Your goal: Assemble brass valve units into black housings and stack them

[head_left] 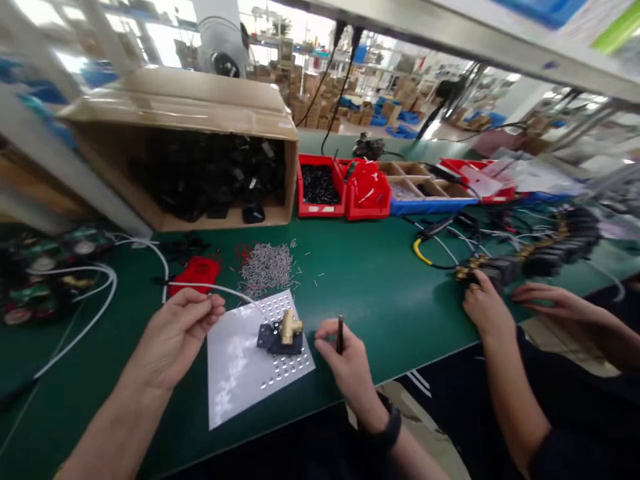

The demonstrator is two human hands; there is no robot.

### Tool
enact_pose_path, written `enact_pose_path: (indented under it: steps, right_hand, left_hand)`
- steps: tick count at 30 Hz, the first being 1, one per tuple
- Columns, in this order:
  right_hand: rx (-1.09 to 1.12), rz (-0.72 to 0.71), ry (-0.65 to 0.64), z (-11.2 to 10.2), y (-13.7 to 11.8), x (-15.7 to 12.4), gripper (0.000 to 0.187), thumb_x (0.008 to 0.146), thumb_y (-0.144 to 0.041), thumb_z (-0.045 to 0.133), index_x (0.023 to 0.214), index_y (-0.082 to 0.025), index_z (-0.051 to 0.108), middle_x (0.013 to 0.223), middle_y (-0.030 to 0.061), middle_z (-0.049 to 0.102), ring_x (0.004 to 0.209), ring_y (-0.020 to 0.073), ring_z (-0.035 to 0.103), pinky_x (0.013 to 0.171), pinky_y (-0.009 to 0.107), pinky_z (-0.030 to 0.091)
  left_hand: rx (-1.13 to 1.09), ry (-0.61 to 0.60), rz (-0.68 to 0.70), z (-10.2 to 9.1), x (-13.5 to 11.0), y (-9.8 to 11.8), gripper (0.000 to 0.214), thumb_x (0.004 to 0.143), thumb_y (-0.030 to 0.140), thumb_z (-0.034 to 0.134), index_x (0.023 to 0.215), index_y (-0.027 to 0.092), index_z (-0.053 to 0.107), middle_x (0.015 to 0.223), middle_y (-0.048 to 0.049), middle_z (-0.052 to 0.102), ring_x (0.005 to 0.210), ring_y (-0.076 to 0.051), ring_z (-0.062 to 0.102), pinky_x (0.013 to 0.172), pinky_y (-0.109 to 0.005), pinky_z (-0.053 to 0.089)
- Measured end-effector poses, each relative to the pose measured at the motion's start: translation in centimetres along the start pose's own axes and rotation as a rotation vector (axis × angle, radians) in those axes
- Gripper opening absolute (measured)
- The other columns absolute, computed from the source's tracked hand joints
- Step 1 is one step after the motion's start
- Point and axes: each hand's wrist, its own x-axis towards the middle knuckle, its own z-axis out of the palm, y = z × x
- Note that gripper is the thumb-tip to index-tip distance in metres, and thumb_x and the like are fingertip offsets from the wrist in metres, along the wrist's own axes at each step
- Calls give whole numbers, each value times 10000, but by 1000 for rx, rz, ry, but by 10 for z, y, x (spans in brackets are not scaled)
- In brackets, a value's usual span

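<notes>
My left hand (181, 331) is closed in a pinch on a thin white tube (210, 287) that runs off to the left across the green bench. My right hand (345, 357) is closed round a slim black pen-like tool (340, 333) held upright. Between my hands a brass fitting (290, 326) sits on a black plastic part (273, 339), both on a white perforated plate (245, 367). A heap of small metal pins (266, 267) lies just beyond the plate.
A cardboard box (200, 113) of black parts lies on its side at the back. Red bins (320, 183) and a blue tray (430, 203) stand to its right. A red piece (197, 272) lies left. A co-worker's hands (485, 307) handle black and brass parts at right.
</notes>
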Motion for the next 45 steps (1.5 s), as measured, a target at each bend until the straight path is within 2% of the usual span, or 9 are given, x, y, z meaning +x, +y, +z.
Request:
enact_pose_path:
  steps: [3, 6, 13, 18, 21, 32, 37, 42, 45]
  right_hand:
    - [-112, -112, 73, 17, 15, -31, 30, 803, -189, 551, 781, -188, 570, 761, 18, 585, 654, 141, 537, 568, 227, 426]
    - [-210, -336, 86, 32, 26, -39, 85, 827, -133, 506, 832, -191, 569, 809, 28, 603, 710, 143, 568, 626, 230, 452]
    - [-332, -469, 70, 33, 41, -33, 164, 830, -61, 459, 830, -192, 558, 868, 43, 614, 788, 142, 591, 688, 230, 471]
    - [-406, -511, 85, 32, 43, -35, 139, 853, -79, 467, 828, -182, 557, 871, 54, 620, 783, 144, 597, 674, 233, 480]
    - [-469, -580, 35, 31, 40, -34, 157, 871, -80, 444, 848, -173, 569, 886, 69, 624, 776, 146, 608, 663, 233, 488]
    - [-481, -523, -13, 31, 38, -32, 183, 864, -81, 440, 923, -182, 581, 923, 67, 616, 817, 151, 610, 690, 242, 498]
    - [-451, -467, 60, 36, 35, -31, 145, 839, -94, 447, 856, -178, 563, 858, 62, 606, 779, 157, 603, 645, 244, 494]
    - [-539, -532, 19, 30, 40, -36, 208, 864, -81, 431, 963, -182, 584, 953, 72, 627, 818, 155, 622, 699, 245, 509]
    - [-550, -565, 4, 26, 42, -36, 193, 881, -94, 449, 989, -182, 583, 989, 70, 627, 839, 145, 624, 723, 230, 510]
  left_hand:
    - [-45, 14, -63, -15, -39, -38, 420, 612, 251, 750, 970, 157, 551, 743, -27, 677, 658, -106, 623, 604, -144, 504]
    - [59, -4, -35, -15, -59, -71, 392, 681, 346, 713, 944, 118, 532, 723, -56, 677, 640, -129, 629, 600, -179, 512]
    - [290, -77, 229, 4, -70, -101, 193, 815, 329, 599, 905, 178, 521, 848, -50, 694, 800, -182, 665, 767, -303, 537]
    - [607, -70, 640, 8, -71, -110, 38, 821, 208, 608, 816, 190, 641, 828, -12, 678, 787, -146, 640, 767, -254, 498]
    - [640, -94, 756, 12, -65, -111, 45, 815, 177, 614, 779, 179, 641, 824, -22, 644, 783, -143, 615, 741, -251, 485]
    - [628, -82, 784, 15, -62, -116, 82, 817, 103, 586, 779, 172, 608, 808, -9, 629, 772, -116, 602, 730, -211, 479]
    - [616, -41, 686, 18, -57, -119, 51, 796, 156, 619, 748, 172, 628, 772, -14, 635, 725, -135, 610, 679, -226, 489]
    - [646, -90, 555, 17, -53, -112, 87, 775, 185, 649, 695, 170, 618, 682, 11, 623, 631, -127, 594, 610, -214, 480]
    - [774, -158, 675, 14, -50, -106, 130, 818, 211, 613, 696, 165, 609, 692, 3, 626, 644, -132, 593, 621, -229, 463]
